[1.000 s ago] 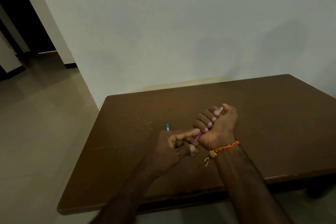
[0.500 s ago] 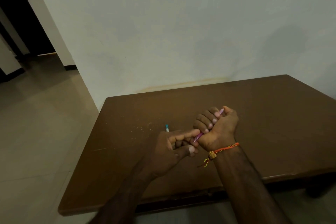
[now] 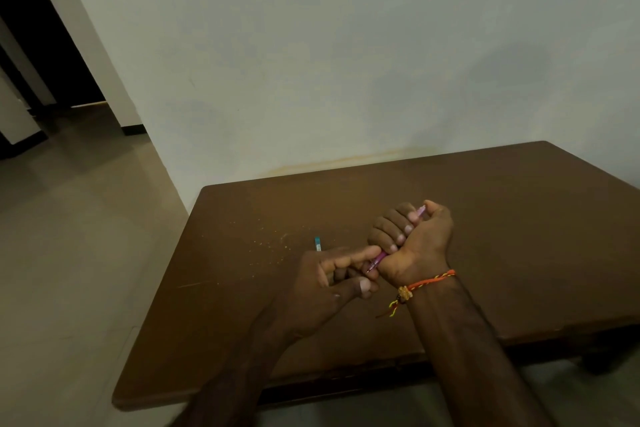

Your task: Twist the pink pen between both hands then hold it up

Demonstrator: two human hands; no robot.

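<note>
My right hand [image 3: 415, 239] grips a pink pen [image 3: 378, 258] in a fist above the brown table [image 3: 519, 218]; the pen's ends stick out by the thumb and below the little finger. My left hand [image 3: 332, 277] pinches the pen's lower tip between thumb and forefinger. A small teal pen part [image 3: 317, 244] lies on the table just beyond my left hand. An orange and yellow thread band [image 3: 424, 284] circles my right wrist.
The table stands against a pale wall [image 3: 346, 62]. Light specks [image 3: 273, 239] are scattered on the tabletop left of the hands. Tiled floor [image 3: 69, 236] lies to the left, with a dark doorway [image 3: 34, 28] beyond.
Both hands stay together on the pen; my left fingers shift slightly at its lower tip. The view has drifted very little.
</note>
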